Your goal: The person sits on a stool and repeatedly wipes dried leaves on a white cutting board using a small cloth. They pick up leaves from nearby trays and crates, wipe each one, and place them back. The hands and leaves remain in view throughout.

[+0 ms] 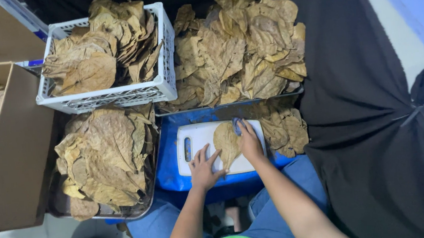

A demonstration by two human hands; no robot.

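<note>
A dry brown leaf (226, 143) lies flat on a white cutting board (195, 136), which rests on a blue surface (173, 173). My left hand (204, 169) presses on the board's near edge, fingers spread, touching the leaf's lower left side. Over the leaf's right edge, my right hand (249, 141) holds a small blue cloth or sponge (237, 126) against the leaf's top.
A large heap of dry leaves (238, 48) lies behind the board. A white plastic crate (115, 95) of leaves stands at back left, above a metal tray (127, 214) piled with leaves. A cardboard box (13, 155) with leaves sits at left. Black cloth (374, 117) covers the right.
</note>
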